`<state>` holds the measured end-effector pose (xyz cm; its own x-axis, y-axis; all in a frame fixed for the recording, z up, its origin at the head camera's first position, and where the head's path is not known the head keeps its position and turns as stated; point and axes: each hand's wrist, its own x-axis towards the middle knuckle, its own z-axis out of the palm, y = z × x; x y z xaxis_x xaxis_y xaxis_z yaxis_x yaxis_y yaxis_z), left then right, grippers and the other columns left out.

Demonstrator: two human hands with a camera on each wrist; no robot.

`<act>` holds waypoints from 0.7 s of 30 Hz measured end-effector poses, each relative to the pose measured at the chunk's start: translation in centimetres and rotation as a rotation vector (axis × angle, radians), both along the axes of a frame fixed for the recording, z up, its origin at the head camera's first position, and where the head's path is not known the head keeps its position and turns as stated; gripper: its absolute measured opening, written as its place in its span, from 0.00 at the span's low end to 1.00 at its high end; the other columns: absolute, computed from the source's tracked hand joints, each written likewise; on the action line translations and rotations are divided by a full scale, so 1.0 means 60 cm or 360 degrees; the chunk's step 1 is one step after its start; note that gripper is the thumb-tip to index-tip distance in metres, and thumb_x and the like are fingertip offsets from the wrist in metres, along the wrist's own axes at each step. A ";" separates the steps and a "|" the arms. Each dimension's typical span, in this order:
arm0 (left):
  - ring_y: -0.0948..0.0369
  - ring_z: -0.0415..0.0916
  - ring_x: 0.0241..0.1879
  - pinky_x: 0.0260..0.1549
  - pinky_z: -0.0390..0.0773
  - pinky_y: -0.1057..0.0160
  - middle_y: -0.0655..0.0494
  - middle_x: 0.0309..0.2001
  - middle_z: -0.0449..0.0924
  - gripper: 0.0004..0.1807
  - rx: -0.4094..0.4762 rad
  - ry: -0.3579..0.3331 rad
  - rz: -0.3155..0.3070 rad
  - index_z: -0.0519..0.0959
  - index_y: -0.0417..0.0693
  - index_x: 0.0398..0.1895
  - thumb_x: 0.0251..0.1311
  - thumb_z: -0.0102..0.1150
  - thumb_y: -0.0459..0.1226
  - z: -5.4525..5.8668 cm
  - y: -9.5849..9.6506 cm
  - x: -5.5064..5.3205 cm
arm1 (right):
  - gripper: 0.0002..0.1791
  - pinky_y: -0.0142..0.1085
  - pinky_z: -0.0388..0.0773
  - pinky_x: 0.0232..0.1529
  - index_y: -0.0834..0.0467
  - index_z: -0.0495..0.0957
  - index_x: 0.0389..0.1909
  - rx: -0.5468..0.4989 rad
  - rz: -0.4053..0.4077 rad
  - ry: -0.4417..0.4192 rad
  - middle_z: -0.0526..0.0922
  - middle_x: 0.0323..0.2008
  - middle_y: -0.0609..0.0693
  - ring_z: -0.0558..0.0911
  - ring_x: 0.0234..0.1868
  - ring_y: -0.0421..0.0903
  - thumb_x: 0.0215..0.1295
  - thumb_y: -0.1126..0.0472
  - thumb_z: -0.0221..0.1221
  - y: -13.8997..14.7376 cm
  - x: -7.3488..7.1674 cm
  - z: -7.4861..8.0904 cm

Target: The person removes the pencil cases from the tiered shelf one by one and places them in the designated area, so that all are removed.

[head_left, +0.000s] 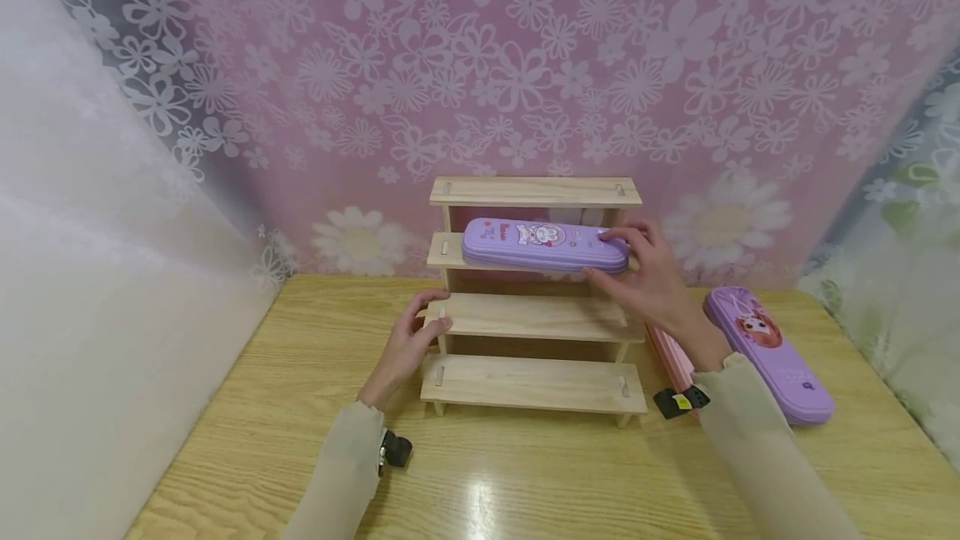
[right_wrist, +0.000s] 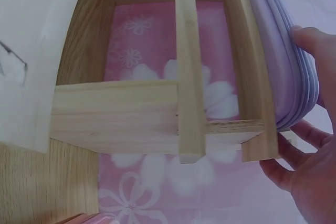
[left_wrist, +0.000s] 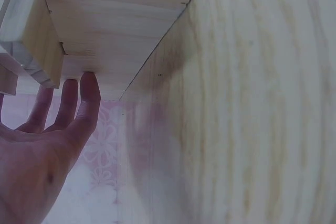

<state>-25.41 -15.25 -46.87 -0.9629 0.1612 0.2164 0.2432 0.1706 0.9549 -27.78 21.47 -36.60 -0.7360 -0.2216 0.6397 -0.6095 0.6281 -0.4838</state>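
A small wooden step rack [head_left: 532,382] with several tiers stands on the table. On the tier second from the top lies a purple pencil case [head_left: 517,244] with a cartoon rabbit on its lid, lengthwise along the board. My right hand [head_left: 651,282] holds the case's right end, thumb at the front edge and fingers over the top. In the right wrist view, the case's rounded end [right_wrist: 291,77] is between thumb and fingers. My left hand [head_left: 408,344] grips the left end of a middle tier; its fingers [left_wrist: 89,100] reach behind the wood in the left wrist view.
Right of the rack, another purple pencil case [head_left: 772,357] with a cartoon girl lies on the wood-grain table [head_left: 300,448]. Beside it a pink case [head_left: 671,361] is partly hidden by my right arm. A flowered pink backdrop [head_left: 480,65] rises behind the rack.
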 end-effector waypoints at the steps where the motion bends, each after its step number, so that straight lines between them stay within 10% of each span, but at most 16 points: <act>1: 0.55 0.77 0.46 0.44 0.82 0.58 0.49 0.63 0.72 0.20 0.0000 0.0001 0.0000 0.74 0.58 0.65 0.72 0.58 0.41 0.000 0.000 0.000 | 0.28 0.35 0.71 0.52 0.64 0.78 0.51 0.0007 -0.0014 -0.0017 0.70 0.54 0.64 0.72 0.54 0.56 0.49 0.63 0.78 0.000 0.005 0.001; 21: 0.54 0.76 0.49 0.47 0.81 0.56 0.51 0.67 0.70 0.20 -0.0030 0.0034 -0.0001 0.73 0.60 0.66 0.72 0.57 0.41 0.001 0.001 0.002 | 0.47 0.31 0.69 0.42 0.65 0.71 0.63 0.0140 -0.0030 -0.0115 0.72 0.53 0.62 0.73 0.46 0.51 0.41 0.59 0.83 0.000 0.054 -0.002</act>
<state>-25.26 -15.18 -46.79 -0.9581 0.1659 0.2336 0.2633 0.1887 0.9461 -24.55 21.48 -36.70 -0.7839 -0.2602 0.5637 -0.5628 0.6811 -0.4683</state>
